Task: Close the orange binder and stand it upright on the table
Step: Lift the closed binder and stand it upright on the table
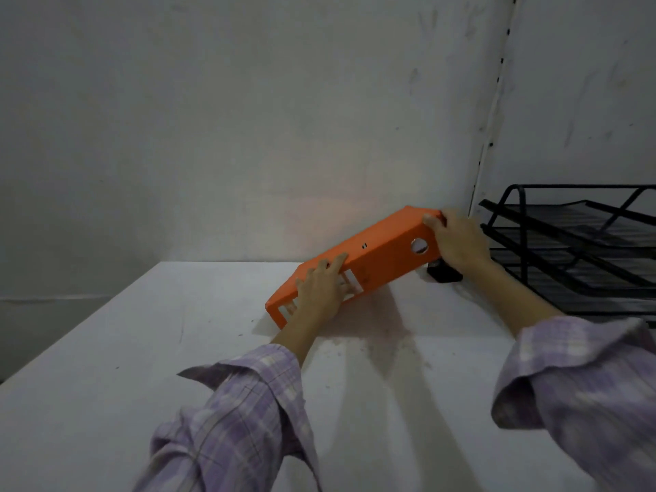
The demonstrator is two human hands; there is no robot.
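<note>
The orange binder (376, 245) is closed and tilted, its spine facing me with a round finger hole near the upper right end. Its lower left corner is near the white table (149, 349); the right end is raised. My left hand (319, 291) grips the lower left part of the spine over the label slot. My right hand (458, 239) holds the raised upper right end, fingers wrapped over the edge.
A black wire-mesh stack of paper trays (582, 250) stands at the right, close behind my right hand. A small black object (443, 275) lies under the raised end of the binder. A grey wall (248, 118) rises just behind the table.
</note>
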